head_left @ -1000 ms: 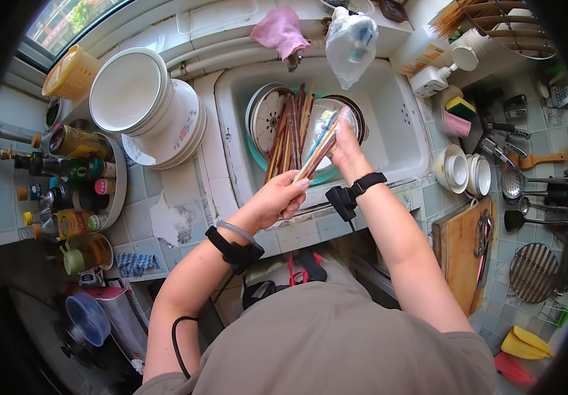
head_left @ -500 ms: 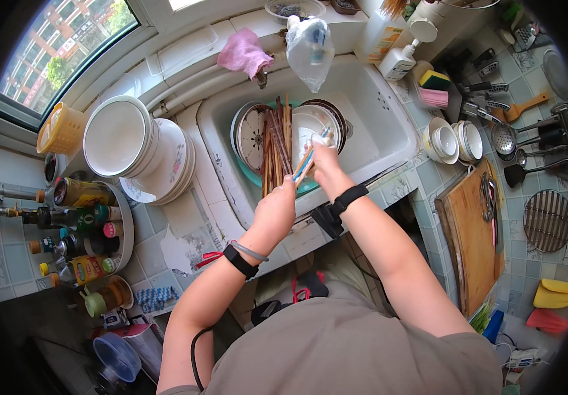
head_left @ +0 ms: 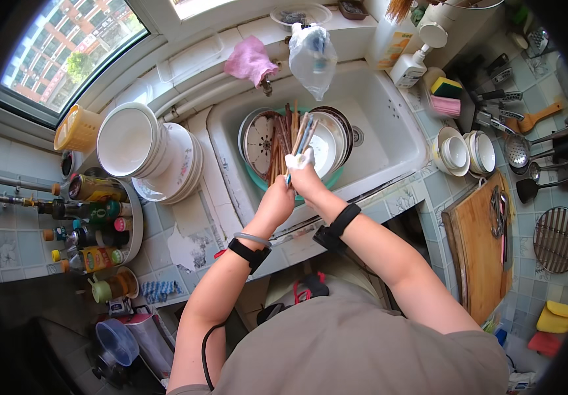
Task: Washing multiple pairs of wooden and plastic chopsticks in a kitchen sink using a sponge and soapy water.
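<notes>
My left hand (head_left: 276,203) is closed around the lower ends of a few chopsticks (head_left: 306,131), some with blue parts, which point away from me. Just beyond it, my right hand (head_left: 306,182) wraps a white cloth (head_left: 300,160) round the same chopsticks. Both hands are over the near side of a green basin (head_left: 330,183) in the sink. More brown chopsticks (head_left: 278,146) lie in a bundle across the basin. Beside them stand a patterned plate (head_left: 258,143) on the left and a white bowl (head_left: 324,146) on the right.
The white sink (head_left: 396,125) surrounds the basin. Stacked bowls (head_left: 126,138) and plates (head_left: 180,155) stand on the left counter. A pink cloth (head_left: 250,60) covers the tap, beside a hanging plastic bag (head_left: 313,62). Small bowls (head_left: 455,151) and a cutting board (head_left: 475,243) are on the right.
My right hand with the cloth has slid along the chopsticks toward my left hand. More of the chopsticks' far ends now show, and they point more directly away from me.
</notes>
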Tool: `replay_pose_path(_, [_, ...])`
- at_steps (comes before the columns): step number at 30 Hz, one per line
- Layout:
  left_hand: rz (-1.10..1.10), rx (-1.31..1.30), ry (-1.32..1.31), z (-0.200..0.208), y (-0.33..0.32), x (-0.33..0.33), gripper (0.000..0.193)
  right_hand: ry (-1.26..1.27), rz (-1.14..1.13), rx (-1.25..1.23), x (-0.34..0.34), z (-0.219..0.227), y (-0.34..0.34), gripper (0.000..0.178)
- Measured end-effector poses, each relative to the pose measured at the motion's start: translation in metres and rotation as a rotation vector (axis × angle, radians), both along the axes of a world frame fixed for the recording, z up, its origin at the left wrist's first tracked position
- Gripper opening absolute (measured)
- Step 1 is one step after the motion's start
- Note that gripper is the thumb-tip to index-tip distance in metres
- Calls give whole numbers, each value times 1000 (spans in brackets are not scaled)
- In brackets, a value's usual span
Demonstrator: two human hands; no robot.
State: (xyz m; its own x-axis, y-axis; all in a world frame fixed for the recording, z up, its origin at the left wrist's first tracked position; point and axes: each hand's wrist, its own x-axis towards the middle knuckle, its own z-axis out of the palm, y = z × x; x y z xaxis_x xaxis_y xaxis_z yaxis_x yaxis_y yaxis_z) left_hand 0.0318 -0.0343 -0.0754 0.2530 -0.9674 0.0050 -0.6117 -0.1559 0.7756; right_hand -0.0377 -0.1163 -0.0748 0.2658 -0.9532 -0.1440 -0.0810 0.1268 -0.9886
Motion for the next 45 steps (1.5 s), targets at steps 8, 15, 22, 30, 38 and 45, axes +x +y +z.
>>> replay_pose_path(8, [-2, 318, -266, 73, 8, -52, 10, -172, -138, 399, -41, -7, -89, 23])
replay_pose_path(15, [101, 477, 1138, 94, -15, -48, 26, -645, 151, 641, -48, -2, -112, 15])
replay_pose_path(22, [250, 557, 720, 52, -30, -50, 21, -177, 156, 406, -35, 3, -73, 36])
replay_pose_path(30, [80, 415, -306, 89, -21, -75, 19, -51, -48, 199, -36, -12, -100, 53])
replay_pose_path(38, [-12, 329, 250, 94, -6, -46, 19, -119, 103, 435, -55, 2, -126, 21])
replay_pose_path(45, [111, 557, 841, 86, -21, -33, 19, -110, 22, 351, -38, -3, -115, 46])
